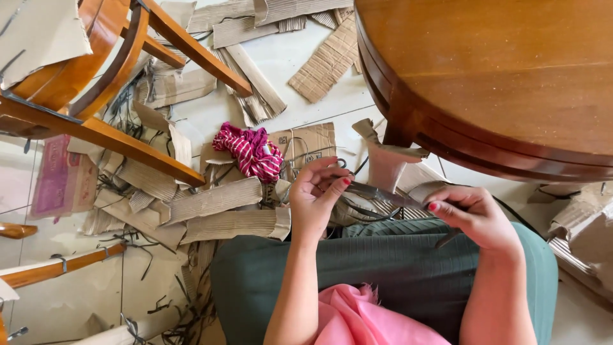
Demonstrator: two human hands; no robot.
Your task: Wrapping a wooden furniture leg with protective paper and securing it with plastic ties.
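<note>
My left hand (317, 195) pinches one end of a thin dark strip (382, 194) between thumb and fingertips, above my lap. My right hand (476, 216) grips the other end of the same strip, which stretches between the two hands; a loose dark tail hangs below the right hand. Both hands hover over my green ribbed skirt (383, 265). A pink cloth (357, 319) lies on my lap close to the camera.
A round wooden table (498, 70) fills the upper right. A wooden chair frame (115, 76) stands upper left. Torn corrugated cardboard pieces (220, 211) and dark strips litter the tiled floor. A red-and-white striped cloth bundle (250, 151) lies among them.
</note>
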